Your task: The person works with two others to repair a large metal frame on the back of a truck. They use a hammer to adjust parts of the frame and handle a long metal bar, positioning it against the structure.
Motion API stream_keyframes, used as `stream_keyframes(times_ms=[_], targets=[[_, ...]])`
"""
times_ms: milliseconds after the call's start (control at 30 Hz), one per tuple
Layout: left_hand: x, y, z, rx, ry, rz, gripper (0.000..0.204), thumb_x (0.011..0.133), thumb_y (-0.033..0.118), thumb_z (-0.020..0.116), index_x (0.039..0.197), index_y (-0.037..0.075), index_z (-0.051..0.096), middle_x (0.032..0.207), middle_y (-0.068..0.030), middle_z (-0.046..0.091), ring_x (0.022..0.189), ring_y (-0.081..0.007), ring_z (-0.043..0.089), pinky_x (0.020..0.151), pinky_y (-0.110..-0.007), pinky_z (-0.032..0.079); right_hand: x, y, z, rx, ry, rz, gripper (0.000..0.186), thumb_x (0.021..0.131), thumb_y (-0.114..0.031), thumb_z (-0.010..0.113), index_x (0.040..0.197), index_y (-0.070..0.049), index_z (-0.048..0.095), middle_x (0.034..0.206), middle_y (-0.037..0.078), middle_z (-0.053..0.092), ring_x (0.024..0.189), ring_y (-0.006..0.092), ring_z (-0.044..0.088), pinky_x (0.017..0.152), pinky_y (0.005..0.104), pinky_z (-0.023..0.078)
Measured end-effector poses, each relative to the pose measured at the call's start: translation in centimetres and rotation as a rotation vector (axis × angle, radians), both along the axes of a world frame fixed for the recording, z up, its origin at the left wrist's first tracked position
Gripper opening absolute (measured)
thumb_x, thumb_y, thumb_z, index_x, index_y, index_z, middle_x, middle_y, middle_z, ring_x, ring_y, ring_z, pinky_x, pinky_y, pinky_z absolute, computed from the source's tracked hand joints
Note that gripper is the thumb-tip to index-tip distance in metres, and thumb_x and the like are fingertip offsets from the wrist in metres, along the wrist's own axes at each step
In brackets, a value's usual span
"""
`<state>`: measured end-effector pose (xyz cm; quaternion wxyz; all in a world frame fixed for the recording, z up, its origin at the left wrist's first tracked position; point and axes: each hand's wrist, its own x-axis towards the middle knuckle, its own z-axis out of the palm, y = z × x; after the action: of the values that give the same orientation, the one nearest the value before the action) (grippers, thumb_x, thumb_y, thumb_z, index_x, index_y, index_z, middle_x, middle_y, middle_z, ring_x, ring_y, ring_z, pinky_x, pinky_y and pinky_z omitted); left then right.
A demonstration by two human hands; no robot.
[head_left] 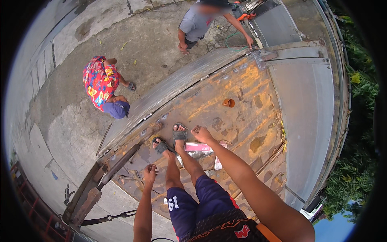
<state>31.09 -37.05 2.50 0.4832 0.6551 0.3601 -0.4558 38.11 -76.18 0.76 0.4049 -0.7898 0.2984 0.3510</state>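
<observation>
I stand in sandals on a rusty metal truck bed [242, 133]. My right hand [202, 134] hangs in the air beside my right foot, its fingers curled in with nothing seen in them. Lower down and to the left, my left hand [150, 173] is loosely bent with its fingers apart, and it appears to hold nothing. Beneath my right arm lies a flat pink and white carton [198, 147] by my foot, with a pale packet [218, 163] partly hidden beside it. Neither hand touches them.
An orange-brown cup-like container [228, 103] sits farther out on the bed. Metal side panels [306, 117] [177, 86] border it. A person in grey [196, 26] rests a hand at the far corner; another in a bright patterned shirt [98, 82] stoops on the concrete. A rusty beam [121, 163] lies left.
</observation>
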Motion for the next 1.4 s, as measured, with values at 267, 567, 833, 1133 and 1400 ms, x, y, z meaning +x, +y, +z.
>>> stream_keyframes(times_ms=[267,567,833,1133,1400], targets=[[-3.3,1.4,-0.8,-0.037,0.021,-0.005,0.039,0.098,0.034,0.061,0.121,0.003,0.058,0.106,-0.012,0.07,0.082,-0.0222,0.07,0.067,-0.033,0.053,-0.9,4.5,-1.6,0.018,-0.14,0.083,0.032,0.09,-0.034,0.069,0.098,-0.003,0.066,0.091,0.014,0.072,0.088,0.0286,0.07,0.081,0.0383,0.053],[-1.0,-0.2,-1.6,-0.076,-0.066,0.043,0.038,0.095,0.033,0.065,0.116,0.003,0.061,0.098,-0.0111,0.071,0.079,-0.0196,0.071,0.065,-0.032,0.054,0.9,6.9,-1.3,-0.044,-0.122,0.083,0.031,0.09,-0.034,0.068,0.097,-0.003,0.067,0.096,0.014,0.073,0.092,0.031,0.069,0.082,0.0397,0.052],[-1.5,1.2,-2.7,-0.023,-0.092,0.042,0.038,0.094,0.032,0.065,0.116,0.001,0.062,0.096,-0.0116,0.072,0.076,-0.0199,0.072,0.062,-0.032,0.054,-0.3,10.2,-1.3,0.077,-0.052,0.156,0.033,0.093,-0.037,0.066,0.097,-0.004,0.065,0.095,0.011,0.071,0.09,0.0282,0.068,0.083,0.0395,0.051],[-3.5,-1.2,-2.7,0.084,0.011,0.085,0.038,0.096,0.032,0.063,0.119,0.002,0.06,0.099,-0.0101,0.07,0.079,-0.0199,0.07,0.065,-0.033,0.054,2.5,6.7,-0.6,0.131,-0.012,0.349,0.035,0.092,-0.04,0.062,0.099,-0.005,0.067,0.094,0.016,0.072,0.094,0.0356,0.068,0.086,0.0438,0.051],[2.6,-11.0,-2.6,-0.043,-0.048,0.095,0.039,0.096,0.031,0.063,0.122,0.002,0.059,0.103,-0.0107,0.07,0.082,-0.0199,0.07,0.068,-0.032,0.054,11.0,-6.0,0.7,0.019,-0.032,0.268,0.035,0.091,-0.039,0.061,0.101,-0.007,0.067,0.101,0.017,0.072,0.101,0.0373,0.066,0.089,0.0448,0.051]])
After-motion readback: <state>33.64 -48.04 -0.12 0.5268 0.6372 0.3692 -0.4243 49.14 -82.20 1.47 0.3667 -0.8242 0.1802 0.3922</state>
